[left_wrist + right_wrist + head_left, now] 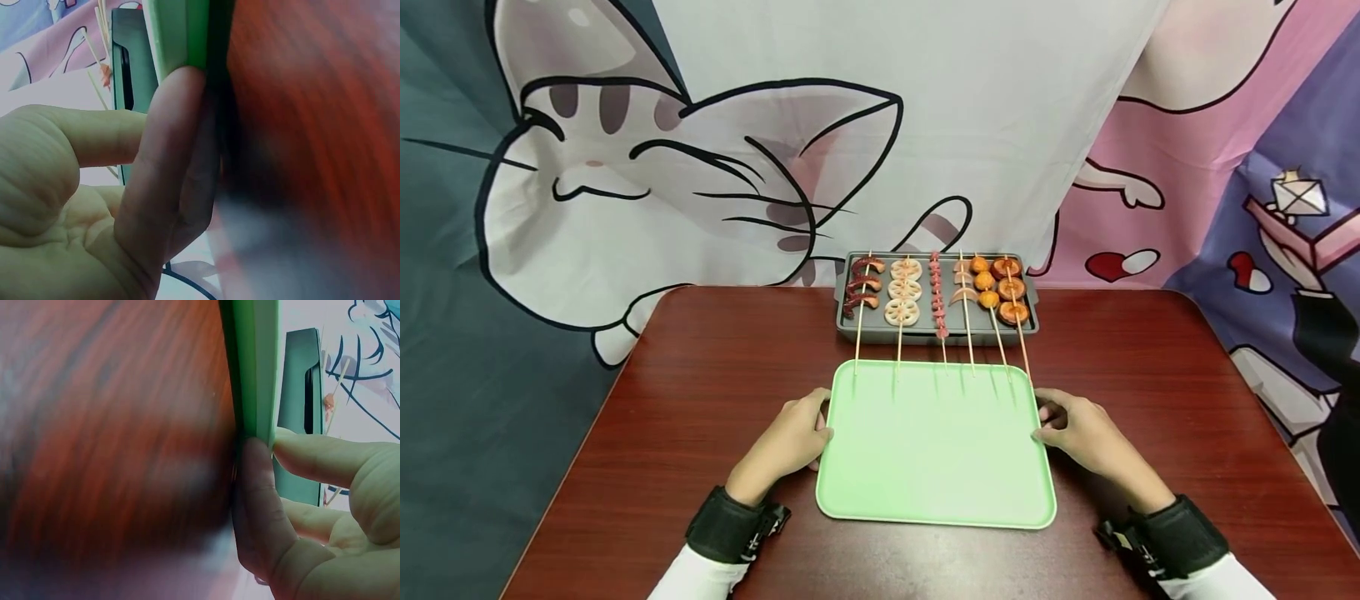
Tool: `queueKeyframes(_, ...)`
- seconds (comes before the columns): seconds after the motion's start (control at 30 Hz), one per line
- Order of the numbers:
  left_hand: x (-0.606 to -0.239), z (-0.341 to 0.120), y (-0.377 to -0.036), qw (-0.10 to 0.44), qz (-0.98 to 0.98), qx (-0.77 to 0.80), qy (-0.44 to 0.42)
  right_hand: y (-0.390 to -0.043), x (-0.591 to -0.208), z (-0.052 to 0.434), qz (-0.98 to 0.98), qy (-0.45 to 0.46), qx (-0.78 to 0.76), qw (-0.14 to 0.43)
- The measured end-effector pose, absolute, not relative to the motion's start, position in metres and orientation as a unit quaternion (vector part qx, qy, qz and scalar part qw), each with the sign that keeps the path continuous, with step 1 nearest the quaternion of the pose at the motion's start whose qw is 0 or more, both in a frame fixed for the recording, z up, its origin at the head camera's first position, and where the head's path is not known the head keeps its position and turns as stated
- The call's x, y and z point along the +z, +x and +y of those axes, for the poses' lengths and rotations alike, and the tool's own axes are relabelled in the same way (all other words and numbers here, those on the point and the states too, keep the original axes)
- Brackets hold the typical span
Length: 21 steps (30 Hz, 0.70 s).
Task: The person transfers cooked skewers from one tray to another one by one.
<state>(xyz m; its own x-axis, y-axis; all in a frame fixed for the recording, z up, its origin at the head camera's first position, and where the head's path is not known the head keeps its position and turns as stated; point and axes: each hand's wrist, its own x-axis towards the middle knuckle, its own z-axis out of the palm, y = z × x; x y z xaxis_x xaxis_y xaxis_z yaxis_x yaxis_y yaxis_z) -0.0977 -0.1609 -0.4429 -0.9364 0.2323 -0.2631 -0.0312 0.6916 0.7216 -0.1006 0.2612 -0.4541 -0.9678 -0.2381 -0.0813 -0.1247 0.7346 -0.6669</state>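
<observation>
A pale green rectangular tray (936, 450) lies in front of the grey grill pan, bare on top. My left hand (793, 429) grips its left edge, thumb at the rim and fingers curled at the side. On the opposite edge my right hand (1075, 429) holds the tray the same way. Both wrist views show fingers against the green tray wall (197, 37), close to the tabletop. Behind the tray, the grey pan (872, 335) carries several skewers, among them lotus root slices (904, 292), orange balls (988, 299) and brown round slices (1012, 312). Their sticks reach toward the tray's far rim.
The reddish-brown wooden table (715, 350) extends on both sides of the tray. Directly behind the table hangs a cartoon-printed cloth (1000, 125), near the back of the pan. Dark bands circle both wrists.
</observation>
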Motion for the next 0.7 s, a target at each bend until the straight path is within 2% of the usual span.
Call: queueKeyframes(0.7, -0.443, -0.159, -0.111, 0.172, 0.910, 0.376, 0.047, -0.116, -0.456, 0.262, 0.929, -0.090, -0.346, 0.094)
